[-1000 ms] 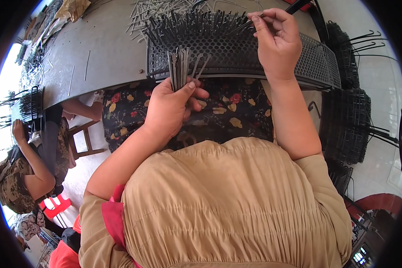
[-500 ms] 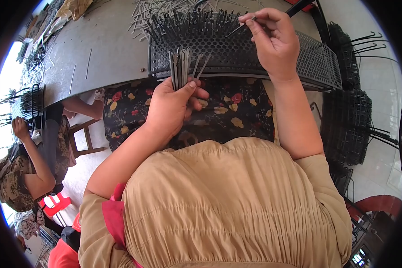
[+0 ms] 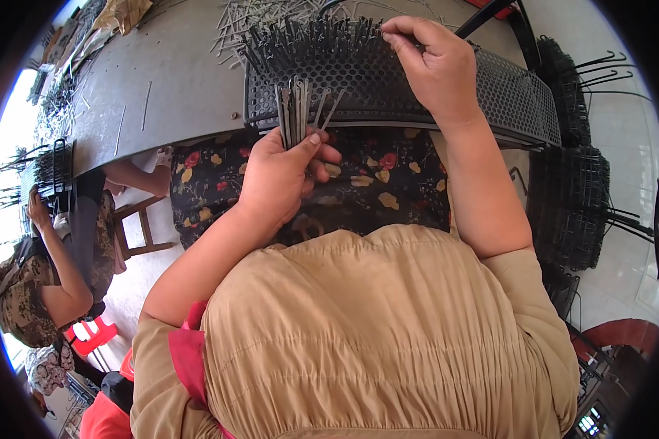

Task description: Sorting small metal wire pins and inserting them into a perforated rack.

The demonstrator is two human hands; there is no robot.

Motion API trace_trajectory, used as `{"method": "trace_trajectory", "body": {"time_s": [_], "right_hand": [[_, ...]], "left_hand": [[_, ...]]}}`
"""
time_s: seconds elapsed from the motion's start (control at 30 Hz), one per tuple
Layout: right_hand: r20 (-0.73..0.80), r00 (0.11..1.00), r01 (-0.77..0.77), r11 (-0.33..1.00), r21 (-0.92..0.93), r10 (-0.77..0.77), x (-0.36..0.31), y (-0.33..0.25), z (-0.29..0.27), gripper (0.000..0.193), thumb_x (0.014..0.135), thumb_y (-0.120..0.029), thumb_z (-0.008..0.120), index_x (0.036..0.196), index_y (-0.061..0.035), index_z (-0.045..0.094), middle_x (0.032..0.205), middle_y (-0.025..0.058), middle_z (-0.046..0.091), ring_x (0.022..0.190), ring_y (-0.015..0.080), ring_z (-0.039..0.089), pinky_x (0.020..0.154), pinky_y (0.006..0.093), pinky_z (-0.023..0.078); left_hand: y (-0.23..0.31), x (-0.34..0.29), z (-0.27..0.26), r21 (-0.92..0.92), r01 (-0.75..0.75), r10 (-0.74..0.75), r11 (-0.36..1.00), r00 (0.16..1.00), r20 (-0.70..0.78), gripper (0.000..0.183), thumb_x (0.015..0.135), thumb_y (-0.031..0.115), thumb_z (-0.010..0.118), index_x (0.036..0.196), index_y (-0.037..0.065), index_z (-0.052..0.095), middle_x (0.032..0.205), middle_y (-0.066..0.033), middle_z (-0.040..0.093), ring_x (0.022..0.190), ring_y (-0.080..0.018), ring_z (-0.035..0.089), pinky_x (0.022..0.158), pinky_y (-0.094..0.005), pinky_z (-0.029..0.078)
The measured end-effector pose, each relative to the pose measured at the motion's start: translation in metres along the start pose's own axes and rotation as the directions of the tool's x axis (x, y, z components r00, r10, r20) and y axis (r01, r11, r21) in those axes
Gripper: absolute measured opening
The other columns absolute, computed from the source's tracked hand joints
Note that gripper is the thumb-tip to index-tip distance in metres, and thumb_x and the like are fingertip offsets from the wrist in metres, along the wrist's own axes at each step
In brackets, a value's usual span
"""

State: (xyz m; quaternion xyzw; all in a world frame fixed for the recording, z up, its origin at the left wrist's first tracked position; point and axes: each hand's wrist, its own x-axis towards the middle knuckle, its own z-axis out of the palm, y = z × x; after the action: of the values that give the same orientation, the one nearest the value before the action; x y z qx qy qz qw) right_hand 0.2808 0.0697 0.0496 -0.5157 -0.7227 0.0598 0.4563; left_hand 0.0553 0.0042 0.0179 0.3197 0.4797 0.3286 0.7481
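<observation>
Top (image 3: 388,336): tan, short-sleeved, lightweight fabric with fine horizontal gathers and ribbed stitching across the chest and belly; loose fit. Sleeves end above the elbows, hems plain.
Trim (image 3: 187,351): red-pink band or undergarment showing at the left sleeve opening and along the side seam.
Skirt or trousers (image 3: 388,183): black cloth printed with scattered red and yellow flowers, visible over the lap.
Forearms: bare, no watch, bracelet or band in view.
Left hand (image 3: 282,179): bare, no glove, no ring visible.
Right hand (image 3: 436,69): bare, no glove, no ring visible.

Matt blk perforated metal panel (image 3: 388,80), thin metal pins (image 3: 296,110).
</observation>
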Motion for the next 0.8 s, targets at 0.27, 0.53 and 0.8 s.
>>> {"method": "trace_trajectory", "body": {"time_s": [0.27,0.53,0.8], "right_hand": [[-0.008,0.991,0.133,0.99,-0.038,-0.134,0.0,-0.003,0.0,0.009,0.082,-0.003,0.069,0.09,-0.0056,0.069,0.088,0.0045,0.07,0.077,0.0164,0.066,0.067,0.0266,0.051],[-0.135,0.855,0.448,0.845,-0.293,-0.501,0.007,0.008,0.009,0.017,0.067,0.001,0.076,0.08,-0.002,0.066,0.098,0.015,0.065,0.097,0.0307,0.062,0.081,0.0412,0.048],[-0.125,0.903,0.334,0.855,-0.397,-0.411,0.004,-0.013,0.016,0.01,0.074,-0.003,0.073,0.08,-0.0071,0.066,0.087,0.0024,0.07,0.083,0.0244,0.064,0.079,0.0338,0.048]], "left_hand": [[-0.002,0.002,0.001,0.007,0.001,-0.001,1.0,1.0,-0.011,0.011,0.098,0.012,0.053,0.102,0.002,0.058,0.082,-0.0081,0.067,0.057,-0.0082,0.056,0.043,-0.0203,0.037],[0.0,0.001,-0.001,-0.008,-0.013,0.013,1.0,1.0,-0.014,0.011,0.097,0.011,0.053,0.102,0.002,0.058,0.082,-0.0079,0.067,0.057,-0.0077,0.055,0.043,-0.0206,0.038],[0.004,-0.001,-0.002,0.021,-0.005,0.006,1.0,0.999,-0.04,0.011,0.097,0.011,0.053,0.103,0.003,0.056,0.085,-0.0095,0.067,0.059,-0.0086,0.054,0.044,-0.02,0.035]]}}
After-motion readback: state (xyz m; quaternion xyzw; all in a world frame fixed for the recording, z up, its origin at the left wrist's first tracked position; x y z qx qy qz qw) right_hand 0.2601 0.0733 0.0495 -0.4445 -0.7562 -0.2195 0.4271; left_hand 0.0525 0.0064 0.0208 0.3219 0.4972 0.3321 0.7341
